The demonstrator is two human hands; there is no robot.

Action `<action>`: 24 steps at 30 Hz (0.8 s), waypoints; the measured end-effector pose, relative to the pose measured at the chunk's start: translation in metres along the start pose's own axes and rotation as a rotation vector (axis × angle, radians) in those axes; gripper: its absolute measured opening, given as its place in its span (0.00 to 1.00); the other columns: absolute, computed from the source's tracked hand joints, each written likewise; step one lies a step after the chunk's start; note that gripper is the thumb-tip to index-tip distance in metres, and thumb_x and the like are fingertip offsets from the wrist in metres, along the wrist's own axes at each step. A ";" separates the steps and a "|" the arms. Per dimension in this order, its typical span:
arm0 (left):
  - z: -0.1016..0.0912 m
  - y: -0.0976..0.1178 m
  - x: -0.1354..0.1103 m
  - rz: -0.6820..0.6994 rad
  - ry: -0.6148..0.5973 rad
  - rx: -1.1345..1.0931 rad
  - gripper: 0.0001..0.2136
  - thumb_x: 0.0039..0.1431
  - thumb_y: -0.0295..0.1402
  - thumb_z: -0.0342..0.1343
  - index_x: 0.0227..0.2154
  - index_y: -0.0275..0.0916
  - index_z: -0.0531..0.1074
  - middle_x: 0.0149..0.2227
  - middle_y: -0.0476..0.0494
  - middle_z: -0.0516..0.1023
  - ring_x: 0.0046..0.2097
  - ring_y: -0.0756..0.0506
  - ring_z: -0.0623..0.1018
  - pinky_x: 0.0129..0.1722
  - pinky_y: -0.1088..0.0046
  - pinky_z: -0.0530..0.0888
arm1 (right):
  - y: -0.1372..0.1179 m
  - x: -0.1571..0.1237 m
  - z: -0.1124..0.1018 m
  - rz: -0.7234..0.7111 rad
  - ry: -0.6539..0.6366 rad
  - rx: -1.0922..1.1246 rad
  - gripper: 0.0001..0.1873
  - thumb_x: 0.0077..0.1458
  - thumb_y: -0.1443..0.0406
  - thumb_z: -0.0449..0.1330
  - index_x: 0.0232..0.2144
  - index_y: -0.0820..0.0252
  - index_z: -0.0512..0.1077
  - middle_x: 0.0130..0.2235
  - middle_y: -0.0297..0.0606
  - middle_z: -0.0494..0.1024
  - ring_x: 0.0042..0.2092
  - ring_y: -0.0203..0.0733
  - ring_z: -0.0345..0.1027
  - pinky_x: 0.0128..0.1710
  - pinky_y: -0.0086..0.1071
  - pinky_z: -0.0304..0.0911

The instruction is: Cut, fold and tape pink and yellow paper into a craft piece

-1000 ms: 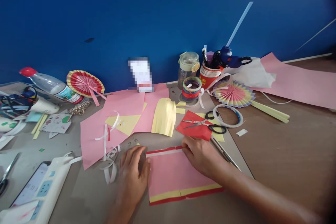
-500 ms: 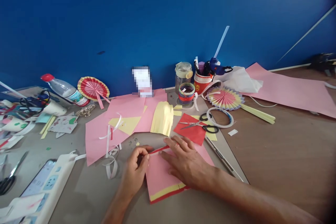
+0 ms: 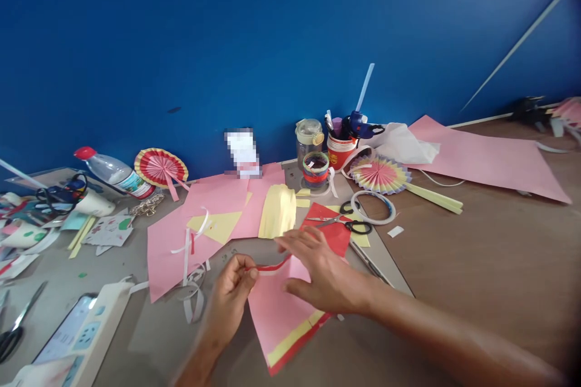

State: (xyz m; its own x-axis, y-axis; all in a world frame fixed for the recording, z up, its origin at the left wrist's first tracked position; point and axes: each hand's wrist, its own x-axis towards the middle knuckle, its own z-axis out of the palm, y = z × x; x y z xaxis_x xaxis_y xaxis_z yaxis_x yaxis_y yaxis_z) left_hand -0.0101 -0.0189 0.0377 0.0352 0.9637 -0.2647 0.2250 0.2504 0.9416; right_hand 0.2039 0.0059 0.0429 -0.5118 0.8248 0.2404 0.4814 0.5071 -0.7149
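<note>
Left hand (image 3: 231, 297) pinches the bordered pink sheet (image 3: 267, 308) at 6 o'clock in view; right hand (image 3: 333, 281) spread over it.

Left grip narrow, thumb and fingers holding the sheet's 11 o'clock corner; right grip wide, thumb well apart from fingers, at the sheet's 1 o'clock side, contact cannot tell. Sheet's far edge, red and white, curves between the hands; near edge has a yellow strip (image 3: 290, 341) with red outside it. Around the sheet on the tabletop (image 3: 154, 344): crumpled yellow paper (image 3: 276, 211) at 12 o'clock; black-handled scissors (image 3: 359, 227) partly over red paper (image 3: 333, 242) at 1 o'clock; tape roll (image 3: 358, 213) at 2 o'clock, touching scissors or just beside, cannot tell; loose pink paper (image 3: 166, 248) at 10 o'clock; white power strip (image 3: 106, 320) at 9 o'clock, beside a phone (image 3: 66, 326).
</note>
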 end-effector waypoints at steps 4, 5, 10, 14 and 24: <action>0.002 0.015 -0.009 0.075 0.107 0.129 0.21 0.56 0.49 0.56 0.47 0.41 0.65 0.21 0.55 0.66 0.23 0.50 0.62 0.24 0.76 0.61 | -0.015 0.017 -0.003 0.035 -0.065 0.080 0.16 0.54 0.68 0.61 0.47 0.59 0.70 0.36 0.37 0.80 0.39 0.42 0.72 0.57 0.48 0.47; 0.001 0.018 -0.012 0.088 0.126 0.141 0.23 0.55 0.48 0.56 0.49 0.41 0.64 0.22 0.54 0.68 0.23 0.50 0.63 0.24 0.76 0.62 | -0.018 0.019 -0.004 0.035 -0.059 0.067 0.13 0.54 0.69 0.61 0.44 0.60 0.71 0.34 0.37 0.80 0.37 0.41 0.72 0.56 0.47 0.48; -0.001 0.026 -0.016 0.081 0.085 -0.009 0.26 0.50 0.45 0.63 0.49 0.41 0.63 0.30 0.48 0.76 0.30 0.47 0.74 0.29 0.74 0.70 | -0.031 0.018 -0.002 -0.068 0.022 -0.109 0.15 0.55 0.70 0.59 0.46 0.63 0.70 0.34 0.42 0.79 0.36 0.45 0.70 0.50 0.47 0.50; -0.013 0.031 -0.021 0.084 0.113 -0.132 0.25 0.49 0.43 0.65 0.47 0.41 0.64 0.29 0.49 0.76 0.29 0.48 0.74 0.28 0.76 0.70 | -0.047 0.021 -0.005 -0.162 0.035 -0.122 0.18 0.56 0.70 0.58 0.50 0.62 0.68 0.35 0.42 0.79 0.37 0.44 0.69 0.49 0.44 0.51; -0.018 0.038 -0.006 0.018 0.089 -0.530 0.26 0.38 0.36 0.72 0.42 0.42 0.69 0.24 0.56 0.71 0.25 0.52 0.73 0.25 0.81 0.69 | -0.029 0.026 -0.044 0.202 -0.104 0.050 0.15 0.52 0.67 0.60 0.44 0.55 0.74 0.33 0.36 0.77 0.40 0.43 0.68 0.35 0.30 0.59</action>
State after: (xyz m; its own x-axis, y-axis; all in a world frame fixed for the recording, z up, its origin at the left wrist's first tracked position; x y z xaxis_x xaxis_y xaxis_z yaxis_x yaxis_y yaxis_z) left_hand -0.0191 -0.0133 0.0786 -0.0538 0.9667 -0.2501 -0.2978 0.2236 0.9281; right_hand 0.2080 0.0236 0.0983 -0.4806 0.8767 0.0220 0.5472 0.3194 -0.7737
